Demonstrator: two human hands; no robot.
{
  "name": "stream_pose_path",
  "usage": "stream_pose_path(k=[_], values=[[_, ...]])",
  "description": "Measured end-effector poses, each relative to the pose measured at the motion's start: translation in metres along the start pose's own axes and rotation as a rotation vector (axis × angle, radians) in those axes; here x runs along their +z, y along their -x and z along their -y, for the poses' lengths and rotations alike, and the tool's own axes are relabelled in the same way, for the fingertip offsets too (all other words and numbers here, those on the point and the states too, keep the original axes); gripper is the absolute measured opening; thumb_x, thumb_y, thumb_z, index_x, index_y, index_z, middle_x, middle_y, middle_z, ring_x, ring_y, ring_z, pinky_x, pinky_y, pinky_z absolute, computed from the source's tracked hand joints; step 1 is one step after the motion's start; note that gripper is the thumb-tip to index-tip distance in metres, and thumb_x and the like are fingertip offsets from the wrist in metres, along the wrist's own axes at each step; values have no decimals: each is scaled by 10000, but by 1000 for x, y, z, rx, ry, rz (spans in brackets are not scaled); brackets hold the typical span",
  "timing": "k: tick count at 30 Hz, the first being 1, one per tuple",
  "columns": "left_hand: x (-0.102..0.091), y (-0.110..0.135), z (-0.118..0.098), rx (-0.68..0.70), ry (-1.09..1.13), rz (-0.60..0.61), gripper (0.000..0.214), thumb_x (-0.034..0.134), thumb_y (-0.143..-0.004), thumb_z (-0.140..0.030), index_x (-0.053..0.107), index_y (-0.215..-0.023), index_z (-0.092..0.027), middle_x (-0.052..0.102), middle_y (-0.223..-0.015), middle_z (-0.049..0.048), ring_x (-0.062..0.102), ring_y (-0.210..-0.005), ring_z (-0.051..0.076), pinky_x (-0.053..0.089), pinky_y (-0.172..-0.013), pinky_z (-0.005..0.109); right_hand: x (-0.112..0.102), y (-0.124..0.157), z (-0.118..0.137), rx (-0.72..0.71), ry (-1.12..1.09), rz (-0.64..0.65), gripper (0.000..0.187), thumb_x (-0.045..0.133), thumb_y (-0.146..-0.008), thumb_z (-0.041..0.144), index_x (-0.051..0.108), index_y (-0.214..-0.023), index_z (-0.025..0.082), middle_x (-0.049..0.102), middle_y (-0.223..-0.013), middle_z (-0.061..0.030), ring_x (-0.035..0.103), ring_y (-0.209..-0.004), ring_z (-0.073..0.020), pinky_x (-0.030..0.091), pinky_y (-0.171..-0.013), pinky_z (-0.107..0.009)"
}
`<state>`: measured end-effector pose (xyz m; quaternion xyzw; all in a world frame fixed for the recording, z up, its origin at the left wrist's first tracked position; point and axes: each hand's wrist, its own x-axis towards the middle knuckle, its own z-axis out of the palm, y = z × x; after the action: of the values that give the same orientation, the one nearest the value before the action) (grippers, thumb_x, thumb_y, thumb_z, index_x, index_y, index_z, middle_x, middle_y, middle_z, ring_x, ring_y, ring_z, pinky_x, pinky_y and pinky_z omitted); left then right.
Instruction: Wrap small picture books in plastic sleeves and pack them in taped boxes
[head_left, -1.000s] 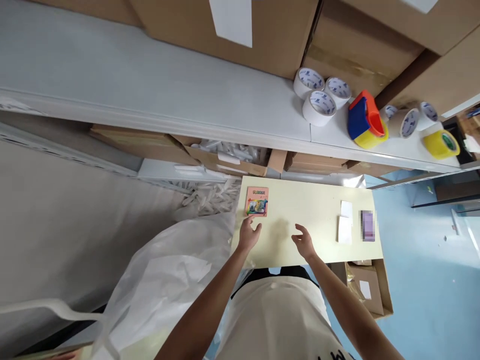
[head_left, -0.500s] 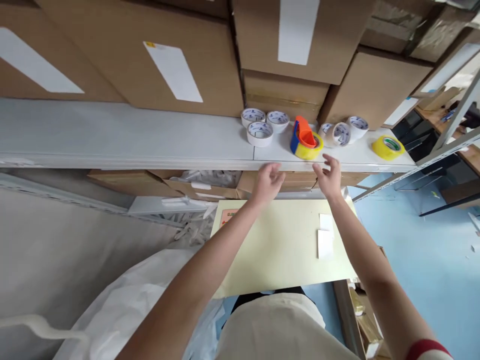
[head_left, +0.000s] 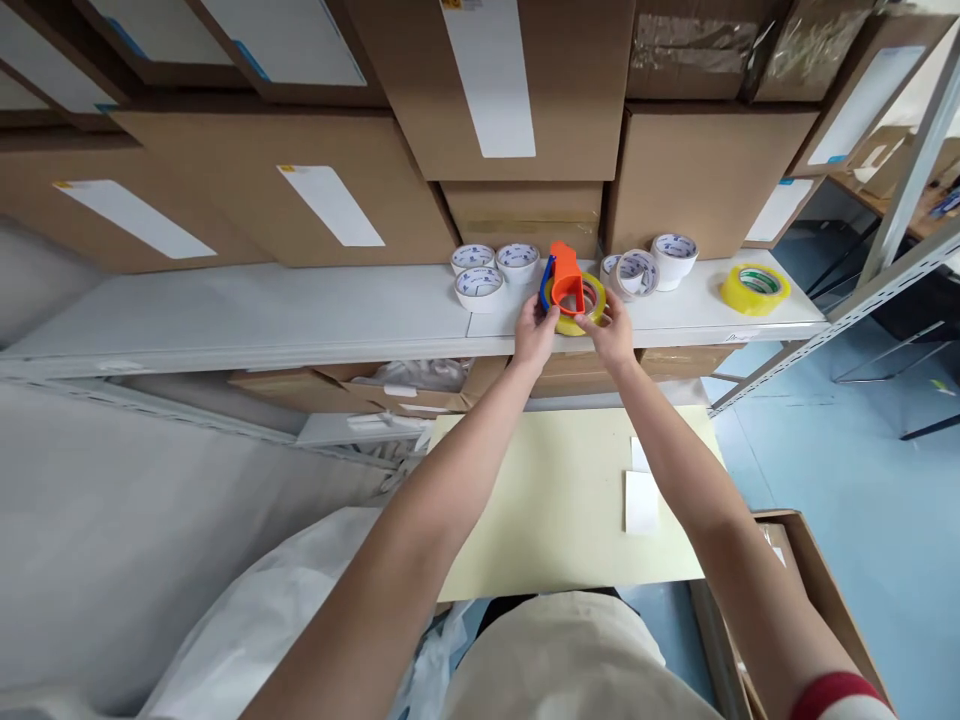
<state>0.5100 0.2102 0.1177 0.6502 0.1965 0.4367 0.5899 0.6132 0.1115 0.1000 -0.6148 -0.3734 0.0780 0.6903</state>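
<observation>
L hand: closed, gripping L side of tape dispenser, thumb in front nr the bottom, fingers round the blue side.
R hand: closed too, gripping R side of same, thumb + fingers on the yellow tape loaded in it.
Tape dispenser: btwn the hands, at front edge of upper shelf; orange part sticks up just above fingertips. Can't tell if lifted or touching shelf.
White rolls, L grp: three on shelf, bunched just beyond + L of L hand.
White rolls, R grp: just beyond + R of R hand; one tilted, one partly hidden.
Spare yellow roll: on shelf, well R of R hand, nr shelf end.
Brown boxes: stacked on shelf, beyond both hands, behind rolls; several w/ white labels.
Lower open box: under shelf, below + L of L hand, clear plastic inside.
Tabletop: pale yellow, below hands, btwn forearms.
White cards: two on tabletop, below R hand, beside R forearm.
White bag: low, L of L forearm.
Open carton: low, R of R forearm, contents mostly hidden.
</observation>
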Motion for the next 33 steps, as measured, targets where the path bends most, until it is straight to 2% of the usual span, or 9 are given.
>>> stream_pose_path(k=[4,8,10,12,16,19,22,28,33], values=[[-7,55,-19,36,-10,-45,501,682,-787,-520,570,-1165,-210,660,-1198,109,613,-1138,223,499,-969,365,-17,55,31,53,-68,-59,724,714,-752,556,468,-1379,287,534,-1381,-83,520,-1251,-266,473,-1007,-448],[-11,140,-27,-23,-52,-97,537,710,-766,-518,537,-1182,-226,630,-1213,106,600,-1154,227,525,-918,346,-37,137,50,131,-106,-89,594,675,-809,522,527,-1328,273,550,-1363,-109,533,-1242,-273,487,-998,-441],[-14,186,-19,-131,-84,-112,535,714,-764,-499,526,-1185,-228,615,-1226,114,595,-1160,239,543,-875,342,-45,181,46,211,-85,-117,517,666,-817,508,575,-1262,260,593,-1309,-112,562,-1202,-269,502,-982,-444],[-19,228,-1,-258,-110,-96,511,704,-770,-473,520,-1179,-228,593,-1254,123,575,-1192,254,546,-880,358,-51,223,33,315,-62,-139,480,669,-804,504,607,-1205,248,616,-1273,-113,581,-1175,-269,510,-973,-453],[-32,290,45,-516,-149,-20,446,676,-776,-423,501,-1137,-227,578,-1244,119,558,-1218,253,541,-906,373,-55,291,-5,562,-57,-141,455,680,-761,497,634,-1134,242,646,-1228,-110,585,-1172,-287,516,-956,-463],[-42,313,74,-628,-203,23,380,670,-774,-365,506,-1085,-222,603,-1189,104,577,-1187,242,535,-905,378,-55,326,-29,720,-115,-128,448,682,-735,489,638,-1097,228,683,-1155,-109,615,-1122,-296,524,-918,-461],[-45,320,93,-714,-197,49,375,699,-742,-309,516,-1053,-208,632,-1171,111,602,-1147,244,509,-930,395,-57,345,-46,830,-178,-107,456,663,-737,477,627,-1107,212,696,-1120,-116,636,-1070,-283,530,-883,-433],[-34,323,116,-816,-174,93,435,701,-750,-325,530,-1132,-205,609,-1242,101,572,-1179,219,457,-972,351,-65,356,-73,922,-150,-172,546,658,-722,448,586,-1212,220,634,-1252,-129,585,-1169,-285,505,-933,-446],[-28,327,128,-909,-267,77,542,730,-720,-321,546,-1221,-226,494,-1336,121,530,-1192,239,449,-981,364,-67,359,-87,954,-145,-205,648,662,-728,455,519,-1317,225,501,-1437,-139,448,-1345,-313,416,-1050,-505]])
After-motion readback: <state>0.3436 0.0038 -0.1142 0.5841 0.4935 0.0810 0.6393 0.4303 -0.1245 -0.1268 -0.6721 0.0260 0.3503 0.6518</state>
